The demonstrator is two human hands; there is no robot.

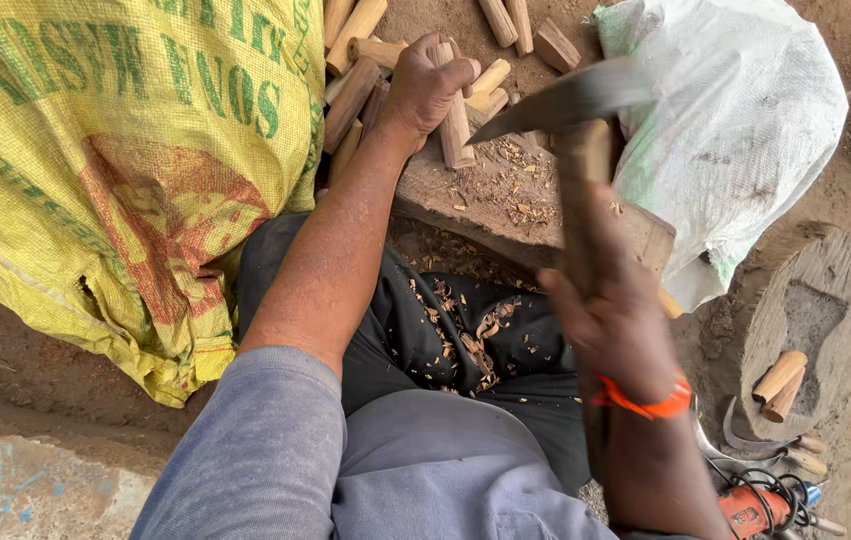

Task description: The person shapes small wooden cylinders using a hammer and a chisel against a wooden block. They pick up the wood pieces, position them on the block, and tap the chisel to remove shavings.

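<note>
My left hand (427, 88) grips a short wooden stick (455, 130) and stands it on end on a wooden chopping block (485, 205). My right hand (610, 320), with an orange band at the wrist, holds the wooden handle of a chopping blade (565, 100). The blade is raised above the block, its edge just right of the stick, blurred by motion. Wood chips lie on the block and on my dark trousers (465, 335).
A yellow woven sack (115, 170) fills the left. A white sack (735, 130) lies at the right. Several cut sticks (360, 60) are piled behind the block. A second wooden block (810, 320) with two sticks, a sickle (755, 440) and an orange power tool (755, 505) sit at the right.
</note>
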